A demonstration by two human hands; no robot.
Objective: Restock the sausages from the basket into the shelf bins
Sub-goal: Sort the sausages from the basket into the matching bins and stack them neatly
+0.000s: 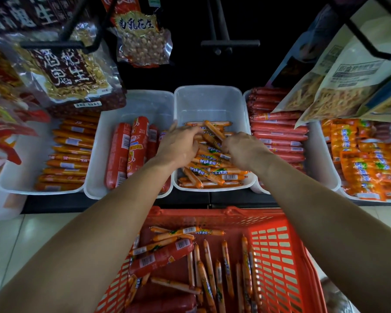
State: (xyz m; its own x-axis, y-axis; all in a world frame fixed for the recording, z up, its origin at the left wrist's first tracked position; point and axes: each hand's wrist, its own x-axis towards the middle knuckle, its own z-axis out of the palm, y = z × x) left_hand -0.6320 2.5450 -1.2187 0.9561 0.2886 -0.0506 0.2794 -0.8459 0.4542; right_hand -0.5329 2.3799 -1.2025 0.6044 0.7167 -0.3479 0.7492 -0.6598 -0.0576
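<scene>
Both my arms reach over a red basket (278,256) into the middle white bin (210,98), which holds a loose pile of thin orange sausages (212,170). My left hand (178,143) lies on the pile with fingers curled around some of the thin sausages. My right hand (244,150) is also down in the pile, fingers curled on sausages, the tips hidden. The basket below holds several more thin orange sausages (209,265) and a few thick red ones (160,256).
A bin of thick red sausages (129,152) stands left of the middle bin, an orange-sausage bin (68,154) further left, stacked red sausages (278,134) on the right. Hanging snack bags (70,73) and hook bars (230,43) overhang the bins.
</scene>
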